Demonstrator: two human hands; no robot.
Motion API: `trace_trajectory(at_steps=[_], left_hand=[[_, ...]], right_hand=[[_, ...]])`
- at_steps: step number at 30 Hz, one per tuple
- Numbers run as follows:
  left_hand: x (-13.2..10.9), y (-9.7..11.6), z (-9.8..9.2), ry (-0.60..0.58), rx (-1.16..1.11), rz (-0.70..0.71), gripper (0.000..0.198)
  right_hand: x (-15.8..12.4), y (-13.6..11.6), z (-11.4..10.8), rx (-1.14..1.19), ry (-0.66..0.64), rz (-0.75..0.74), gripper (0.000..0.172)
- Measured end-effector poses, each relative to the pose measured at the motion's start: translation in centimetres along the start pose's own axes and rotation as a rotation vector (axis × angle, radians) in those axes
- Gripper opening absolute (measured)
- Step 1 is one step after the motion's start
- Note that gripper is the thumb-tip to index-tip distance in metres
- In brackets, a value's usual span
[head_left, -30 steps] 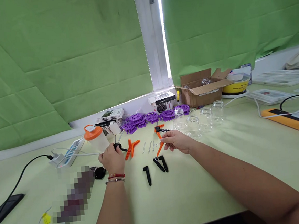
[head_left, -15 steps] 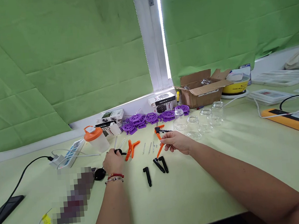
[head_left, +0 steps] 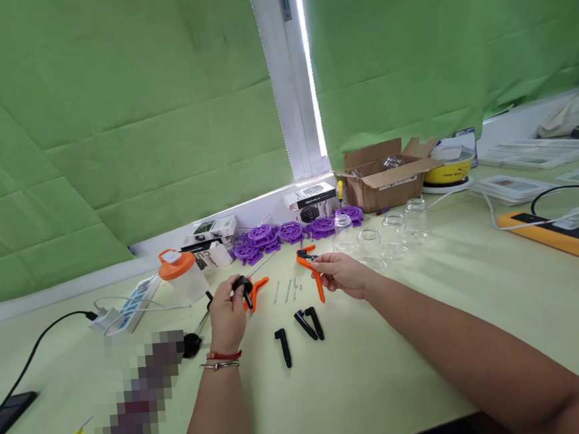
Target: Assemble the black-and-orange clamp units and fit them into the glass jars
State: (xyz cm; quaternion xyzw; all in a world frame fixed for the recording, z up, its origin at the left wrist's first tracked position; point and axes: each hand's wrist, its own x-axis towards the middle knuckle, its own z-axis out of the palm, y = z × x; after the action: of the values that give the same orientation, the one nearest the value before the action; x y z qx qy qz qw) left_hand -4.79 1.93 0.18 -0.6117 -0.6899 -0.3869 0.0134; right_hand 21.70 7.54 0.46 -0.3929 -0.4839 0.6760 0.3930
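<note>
Over the tabletop (head_left: 372, 377), I saw the left hand (head_left: 229, 308) gripping a black part (head_left: 243, 286) just beside an orange clamp (head_left: 260, 289). The right hand (head_left: 343, 274) pinched an orange piece (head_left: 318, 280). Black L-shaped pieces (head_left: 283, 350) lay nearer the tabletop's front edge; purple discs (head_left: 289, 232) sat near its back edge.

left fingers (head_left: 229, 288) around a black part (head_left: 245, 286), right fingers (head_left: 326, 265) on an orange clamp (head_left: 319, 283)

The black knob (head_left: 243, 285) in the left hand (head_left: 227, 314) has been turned, its stem now pointed down across the orange clip (head_left: 260, 288) beyond the grip. The orange tool (head_left: 320, 289) in the right hand (head_left: 343, 275) has been swung, its lower end brought directly below that grip.
</note>
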Motion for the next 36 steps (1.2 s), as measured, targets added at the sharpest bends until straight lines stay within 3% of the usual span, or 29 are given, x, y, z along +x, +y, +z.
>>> trace_trajectory(at_steps=[3,6,11,18,24,32,36], left_hand=[[-0.8,1.6,0.3,-0.054,-0.291,0.261,0.027],[-1.5,2.9,0.6,-0.120,-0.345,0.357,0.026],[-1.8,3.4,1.0,-0.173,-0.341,0.359,0.028],[-1.8,3.1,1.3,-0.169,-0.309,0.372,0.029],[-1.8,3.2,1.4,-0.160,-0.311,0.364,0.029],[-2.0,3.3,1.9,-0.204,-0.322,0.423,0.028],[-2.5,3.5,2.7,-0.254,-0.445,0.329,0.031]], right_hand=[[0.4,0.0,-0.5,0.077,0.048,-0.041,0.033],[0.7,0.1,-1.0,0.115,0.073,-0.061,0.035],[0.5,0.2,-1.1,0.097,0.007,-0.026,0.033],[0.4,0.0,-1.1,0.152,-0.020,0.014,0.021],[0.4,0.1,-1.1,0.188,-0.036,0.048,0.020],[0.5,0.6,-0.7,0.018,-0.042,-0.024,0.031],[0.2,0.8,-0.1,-0.100,-0.083,-0.093,0.032]])
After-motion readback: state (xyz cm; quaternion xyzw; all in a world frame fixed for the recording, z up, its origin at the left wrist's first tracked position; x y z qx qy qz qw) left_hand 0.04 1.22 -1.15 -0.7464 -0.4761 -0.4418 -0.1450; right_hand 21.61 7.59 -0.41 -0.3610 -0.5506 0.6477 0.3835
